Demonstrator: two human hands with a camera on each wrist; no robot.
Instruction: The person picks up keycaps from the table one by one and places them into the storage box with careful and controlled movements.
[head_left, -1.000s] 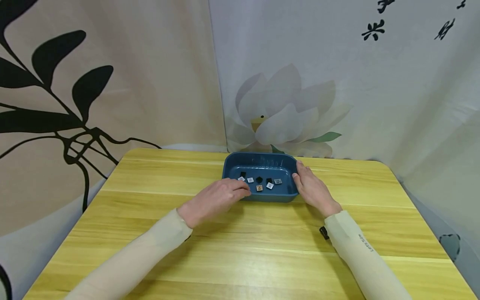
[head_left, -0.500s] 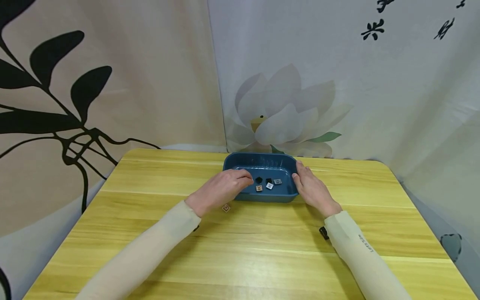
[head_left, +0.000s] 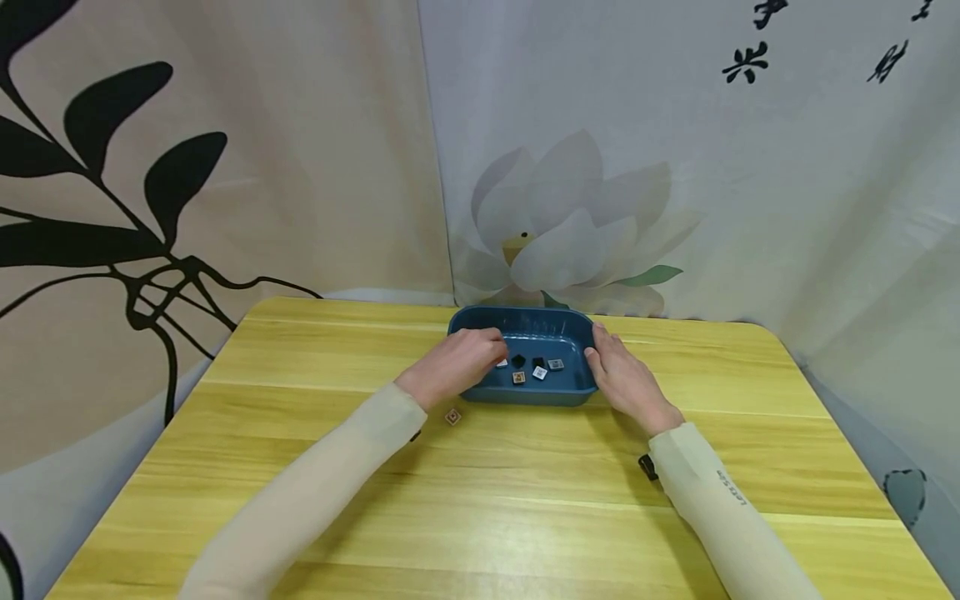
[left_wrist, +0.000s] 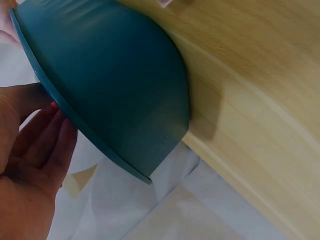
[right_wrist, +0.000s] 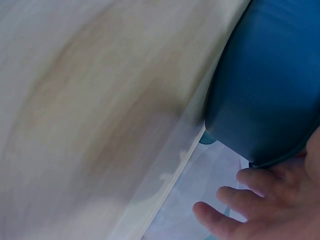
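Observation:
A blue rectangular tray (head_left: 528, 398) stands near the back of the table, with small square pieces in it. Among them are a tan piece (head_left: 519, 377), a white piece (head_left: 539, 373) and a black piece (head_left: 518, 361). My left hand (head_left: 461, 360) reaches over the tray's left side with its fingers bent down inside. The tray wall hides those fingertips in the left wrist view, so whether they pinch a piece cannot be told. My right hand (head_left: 628, 379) rests against the tray's right rim, fingers mostly straight. On the table below the left hand lies a patterned square piece (head_left: 453, 417).
The wooden table (head_left: 525, 508) ends just behind the tray. Beyond that edge hangs a printed cloth (head_left: 360, 167), with a lotus and dark leaves on it. A grey-white piece (head_left: 555, 365) lies at the right inside the tray.
A patterned square piece now lies on the table before the tray's left end. My left hand went from the near rim further into the tray. My right hand has stayed at the right rim.

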